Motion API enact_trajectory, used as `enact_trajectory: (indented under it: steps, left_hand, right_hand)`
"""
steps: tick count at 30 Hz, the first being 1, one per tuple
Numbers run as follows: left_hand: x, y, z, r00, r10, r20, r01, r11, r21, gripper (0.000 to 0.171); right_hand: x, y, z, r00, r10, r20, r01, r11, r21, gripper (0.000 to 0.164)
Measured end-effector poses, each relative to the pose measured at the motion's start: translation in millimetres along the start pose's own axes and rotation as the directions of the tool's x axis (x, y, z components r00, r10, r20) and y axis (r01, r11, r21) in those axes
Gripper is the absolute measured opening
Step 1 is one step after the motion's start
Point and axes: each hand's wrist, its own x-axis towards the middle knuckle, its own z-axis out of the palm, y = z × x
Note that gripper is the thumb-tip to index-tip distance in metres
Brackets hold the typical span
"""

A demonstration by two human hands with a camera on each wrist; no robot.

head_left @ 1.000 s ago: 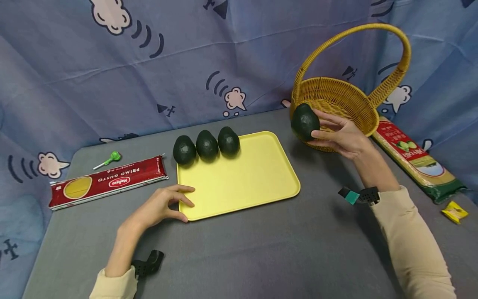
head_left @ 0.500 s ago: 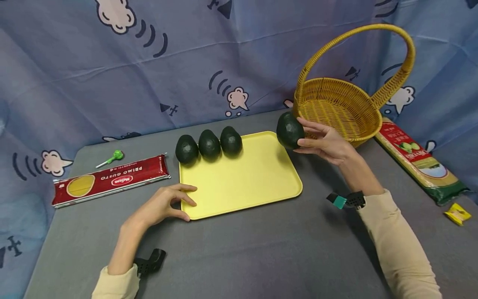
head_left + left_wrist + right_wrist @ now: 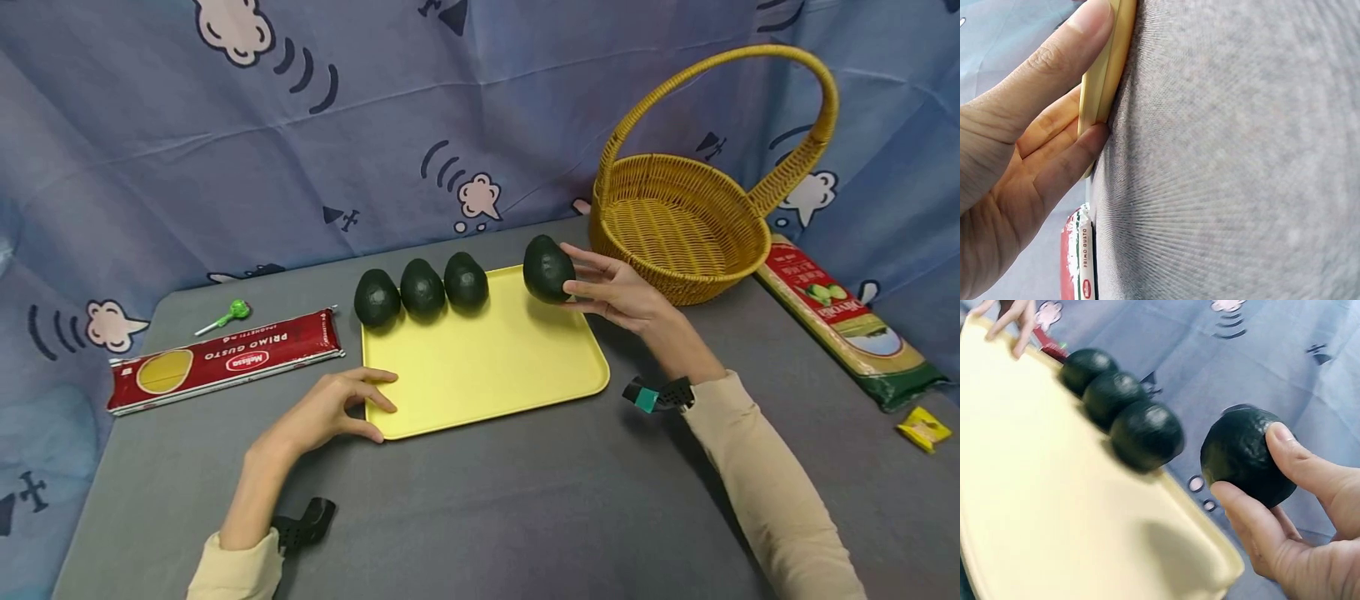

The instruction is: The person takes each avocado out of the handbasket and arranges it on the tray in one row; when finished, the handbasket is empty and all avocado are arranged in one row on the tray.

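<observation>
My right hand (image 3: 618, 292) holds a dark green avocado (image 3: 548, 268) between thumb and fingers, raised over the far right corner of the yellow tray (image 3: 487, 367). Its shadow falls on the tray in the right wrist view. Three more avocados stand in a row at the tray's far left edge: a left one (image 3: 377, 298), a middle one (image 3: 422, 289) and a right one (image 3: 466, 282). At the near left corner my left hand (image 3: 326, 408) grips the tray, its thumb on the near rim and fingers at the left side. In the left wrist view the thumb (image 3: 1060, 59) overlaps the rim.
A wicker basket (image 3: 678, 279) with a tall handle stands at the back right. Beside it lies a red-and-green rice-like packet (image 3: 847, 325), with a yellow wrapped sweet (image 3: 924, 428) nearby. On the left are a spaghetti packet (image 3: 225, 362) and a green lollipop (image 3: 237, 309). A patterned cloth hangs behind.
My right hand has carried the avocado leftward from in front of the basket to over the tray's far right corner. The left hand stays at the tray corner.
</observation>
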Motion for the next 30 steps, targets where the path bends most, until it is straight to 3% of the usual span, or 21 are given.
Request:
enact_trajectory:
  steps: [9,17,30]
  left_hand:
    - [0.4,-3.0,0.9,1.000,-0.013,0.003,0.013,1.000,-0.011,0.030]
    - [-0.2,-1.2,-0.8,1.000,-0.006,-0.004,0.006,1.000,0.011,0.029]
    - [0.1,1.1,-2.2,0.999,-0.029,0.016,0.029,1.000,-0.003,0.029]
  right_hand:
    - [22.0,16.6,-0.3,0.996,0.030,-0.082,-0.048,0.975,-0.218,0.068]
    - [37.8,17.1,1.4,0.999,0.001,-0.039,-0.016,0.919,-0.395,0.064]
    - [52.9,20.7,2.3,0.983,-0.049,-0.180,-0.041,0.883,-0.468,0.063]
